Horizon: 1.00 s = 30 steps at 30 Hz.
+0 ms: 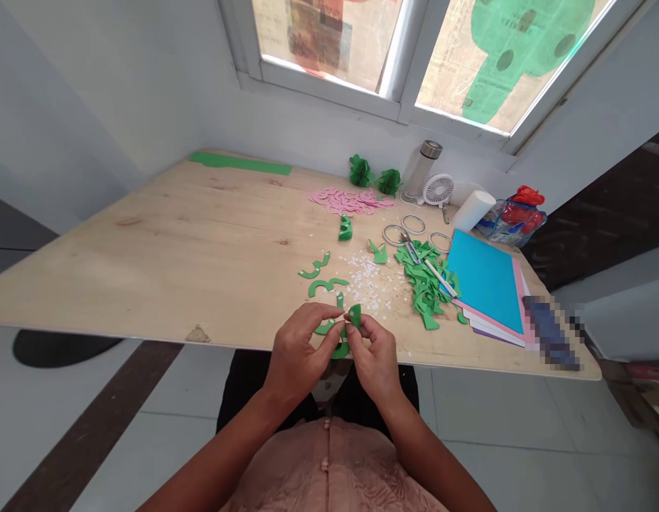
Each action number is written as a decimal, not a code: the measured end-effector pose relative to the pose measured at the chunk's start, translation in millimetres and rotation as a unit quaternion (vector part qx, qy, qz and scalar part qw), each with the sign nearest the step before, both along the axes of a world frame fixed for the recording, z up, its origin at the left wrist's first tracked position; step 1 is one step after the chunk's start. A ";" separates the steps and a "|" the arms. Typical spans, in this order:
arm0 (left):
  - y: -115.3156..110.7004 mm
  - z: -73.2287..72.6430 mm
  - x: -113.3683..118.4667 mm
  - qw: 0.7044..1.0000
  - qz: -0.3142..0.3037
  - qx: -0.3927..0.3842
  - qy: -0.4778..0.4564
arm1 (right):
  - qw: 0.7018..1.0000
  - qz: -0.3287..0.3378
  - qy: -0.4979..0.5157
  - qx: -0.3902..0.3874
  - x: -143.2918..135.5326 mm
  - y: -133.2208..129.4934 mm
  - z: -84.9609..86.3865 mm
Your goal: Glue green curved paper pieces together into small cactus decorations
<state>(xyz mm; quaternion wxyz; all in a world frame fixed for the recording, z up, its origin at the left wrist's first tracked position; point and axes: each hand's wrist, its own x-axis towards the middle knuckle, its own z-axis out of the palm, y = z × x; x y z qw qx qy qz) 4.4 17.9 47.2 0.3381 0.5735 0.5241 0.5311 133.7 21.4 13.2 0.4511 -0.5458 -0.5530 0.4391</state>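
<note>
My right hand [377, 353] pinches a green cut-paper piece [355, 313] between thumb and fingers, just above the table's front edge. Close beside it, my left hand [301, 346] has thumb and index finger drawn together in a pinch at the paper's left side; whatever lies between those tips is too small to make out. Curved green paper strips [319, 286] with small white patches lie on the table beyond my hands, and some are partly hidden under my fingers. Tiny white paper bits [367, 274] are scattered beyond the held piece.
Green scraps [426, 284] lie in a heap on the right with snips [410, 249] and a white pen [440, 278]. Beside them are blue sheets [486, 281]. Farther back are pink cutouts [350, 201], green paper ornaments [360, 171], metal rings [413, 225], a bottle [422, 171] and a fan [438, 189].
</note>
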 end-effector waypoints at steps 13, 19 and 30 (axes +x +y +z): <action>21.2 -1.6 13.7 0.999 0.015 -0.031 0.017 | 1.000 -0.015 -0.019 0.019 -3.3 2.1 5.7; 27.0 -8.5 11.0 0.996 -0.023 -0.061 -0.064 | 0.996 -0.005 -0.073 0.046 -5.6 3.4 3.4; 32.8 -18.3 8.8 0.996 -0.013 -0.062 -0.069 | 1.000 -0.001 0.009 0.006 -10.4 8.2 4.8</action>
